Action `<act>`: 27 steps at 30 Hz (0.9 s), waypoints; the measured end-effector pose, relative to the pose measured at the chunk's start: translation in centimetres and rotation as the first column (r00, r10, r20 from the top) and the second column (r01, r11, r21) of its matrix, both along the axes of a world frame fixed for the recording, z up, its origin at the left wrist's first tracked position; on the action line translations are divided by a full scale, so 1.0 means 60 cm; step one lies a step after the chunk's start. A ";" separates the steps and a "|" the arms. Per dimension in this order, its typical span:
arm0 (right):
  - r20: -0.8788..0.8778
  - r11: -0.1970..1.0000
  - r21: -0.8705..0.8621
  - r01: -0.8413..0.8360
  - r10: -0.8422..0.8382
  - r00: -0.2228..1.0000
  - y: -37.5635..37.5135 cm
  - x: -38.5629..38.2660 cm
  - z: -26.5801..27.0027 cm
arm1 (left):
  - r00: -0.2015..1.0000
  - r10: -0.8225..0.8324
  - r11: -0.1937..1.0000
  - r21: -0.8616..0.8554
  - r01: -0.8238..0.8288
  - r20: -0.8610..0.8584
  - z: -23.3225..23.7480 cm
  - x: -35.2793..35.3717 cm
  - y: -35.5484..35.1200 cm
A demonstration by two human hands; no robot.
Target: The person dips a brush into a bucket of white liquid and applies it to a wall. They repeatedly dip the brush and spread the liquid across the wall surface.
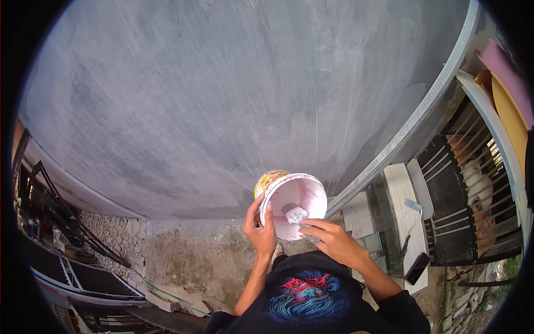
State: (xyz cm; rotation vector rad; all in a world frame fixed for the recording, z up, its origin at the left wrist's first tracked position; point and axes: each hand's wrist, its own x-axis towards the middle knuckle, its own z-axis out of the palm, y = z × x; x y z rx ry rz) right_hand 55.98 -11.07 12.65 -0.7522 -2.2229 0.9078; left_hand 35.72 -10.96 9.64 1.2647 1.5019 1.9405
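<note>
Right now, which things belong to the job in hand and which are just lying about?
In use: bucket, in the left hand; small tool, in the right hand; white lump in the bucket; grey wall.
Lying about: roller and phone on the ledge; metal gate.

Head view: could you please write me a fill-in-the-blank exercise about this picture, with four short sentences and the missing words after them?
1. The left hand grips the rim of a white ____, and the right hand reaches to its opening.
2. A pale lump lies ____ it.
3. The paint roller lies on a ledge at the person's ____ side.
4. The wall ahead is ____ in colour.
Missing words: bucket; inside; right; grey.
</note>
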 end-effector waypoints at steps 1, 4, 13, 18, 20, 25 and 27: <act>0.003 1.000 0.000 -0.001 0.001 1.000 0.001 0.001 0.000 | 1.000 -0.007 1.000 0.004 0.007 0.000 0.000 -0.001 0.001; 0.005 1.000 0.016 -0.015 0.015 1.000 0.004 0.001 -0.003 | 1.000 -0.010 1.000 0.017 0.010 -0.005 0.000 -0.001 0.001; 0.002 1.000 0.016 -0.008 0.008 1.000 0.005 0.005 0.006 | 0.999 0.025 0.998 0.059 -0.027 0.029 -0.005 -0.006 0.006; -0.087 0.996 0.077 0.053 -0.046 0.995 0.005 0.011 0.008 | 0.998 0.040 0.997 0.063 -0.042 0.043 -0.004 -0.009 0.009; -0.123 0.992 0.095 0.081 -0.070 0.990 0.004 0.012 0.014 | 0.996 0.057 0.997 0.038 -0.060 0.071 0.000 -0.010 0.013; -0.247 0.966 0.194 0.170 -0.120 0.962 0.008 0.023 0.046 | 0.989 0.080 0.997 -0.008 -0.080 0.127 -0.001 -0.011 0.023; -0.344 0.937 0.231 0.262 -0.173 0.923 0.012 0.034 0.051 | 0.985 0.083 0.996 -0.022 -0.081 0.151 -0.004 -0.012 0.027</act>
